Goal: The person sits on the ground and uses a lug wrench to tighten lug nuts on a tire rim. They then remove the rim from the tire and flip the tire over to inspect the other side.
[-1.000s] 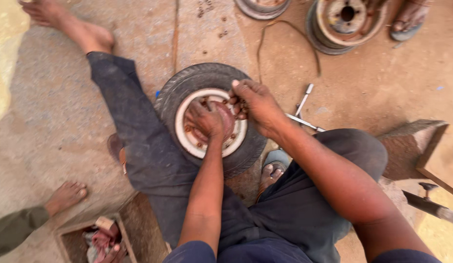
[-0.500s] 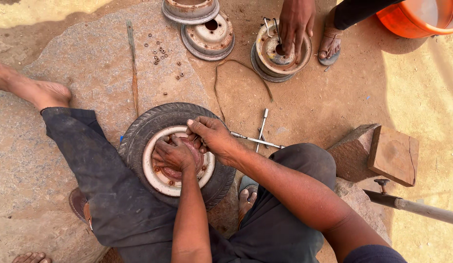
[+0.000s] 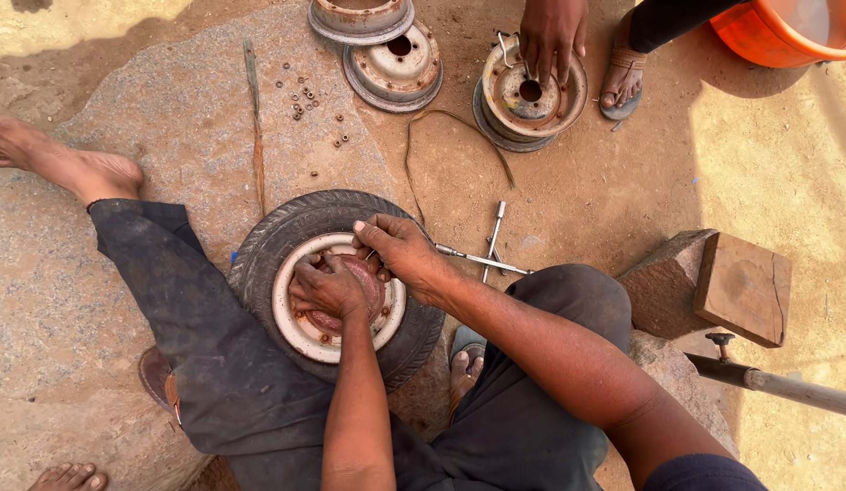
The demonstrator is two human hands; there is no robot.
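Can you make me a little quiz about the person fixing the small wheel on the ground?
1. True or false: both of the person's hands are on the centre of the wheel.
2. What lies on the ground just past the right hand? A) a cross-shaped wrench B) a broom C) a book
3. How many bare metal rims sit at the top of the picture?

Key
1. True: the left hand presses on the hub and the right hand works at its upper edge.
2. A, the cross-shaped wrench.
3. Three: the top rim, the middle rim, and the rim another person's hand touches.
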